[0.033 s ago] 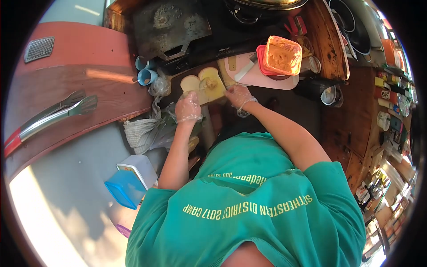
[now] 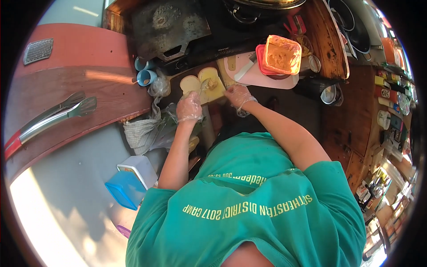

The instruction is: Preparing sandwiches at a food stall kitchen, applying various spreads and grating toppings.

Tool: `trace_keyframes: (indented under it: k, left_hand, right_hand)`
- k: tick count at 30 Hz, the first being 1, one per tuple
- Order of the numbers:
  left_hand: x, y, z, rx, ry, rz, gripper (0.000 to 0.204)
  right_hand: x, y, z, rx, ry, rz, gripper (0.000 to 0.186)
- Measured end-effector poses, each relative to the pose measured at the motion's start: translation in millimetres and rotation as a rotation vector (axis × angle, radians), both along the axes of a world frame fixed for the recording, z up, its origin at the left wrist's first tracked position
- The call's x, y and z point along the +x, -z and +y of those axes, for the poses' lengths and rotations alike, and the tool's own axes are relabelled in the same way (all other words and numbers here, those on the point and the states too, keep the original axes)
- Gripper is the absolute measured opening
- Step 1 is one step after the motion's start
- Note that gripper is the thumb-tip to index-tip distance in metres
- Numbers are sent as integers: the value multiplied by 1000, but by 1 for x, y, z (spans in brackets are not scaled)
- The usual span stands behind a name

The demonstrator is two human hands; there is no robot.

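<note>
Two slices of bread lie side by side in front of me. The left one is a plain white bread slice (image 2: 190, 83). The right one is a yellow-topped bread slice (image 2: 213, 91) with a small heap of pale brown filling (image 2: 209, 83) on it. My left hand (image 2: 189, 107), in a clear plastic glove, is closed at the near edge of the plain slice. My right hand (image 2: 239, 96), gloved the same way, pinches the right edge of the yellow-topped slice. A small dark bit shows by its fingertips; I cannot make out what it is.
A red tub of orange-brown spread (image 2: 283, 55) and a knife (image 2: 245, 70) rest by a pale cutting board (image 2: 284, 82). Behind are a flat griddle (image 2: 171, 26) and a large pan (image 2: 267, 5). Blue cups (image 2: 146, 77), tongs (image 2: 58, 118) and a grater (image 2: 38, 51) are leftward.
</note>
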State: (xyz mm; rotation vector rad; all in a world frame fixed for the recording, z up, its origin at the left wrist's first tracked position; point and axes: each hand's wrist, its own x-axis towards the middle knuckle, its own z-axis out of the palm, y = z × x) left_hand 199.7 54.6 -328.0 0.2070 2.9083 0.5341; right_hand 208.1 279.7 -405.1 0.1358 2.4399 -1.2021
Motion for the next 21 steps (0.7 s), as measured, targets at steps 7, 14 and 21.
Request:
trace_keyframes:
  k: [7, 14, 21]
  left_hand:
    - [-31, 12, -1, -251, 60, 98, 21]
    - [-23, 6, -11, -148, 19, -76, 21]
    - [-50, 22, -14, -239, 78, 190, 20]
  right_hand:
    - [-4, -4, -4, -64, 42, -203, 37]
    - [-2, -7, 0, -121, 109, -265, 36]
    - [1, -8, -2, -116, 108, -246, 35]
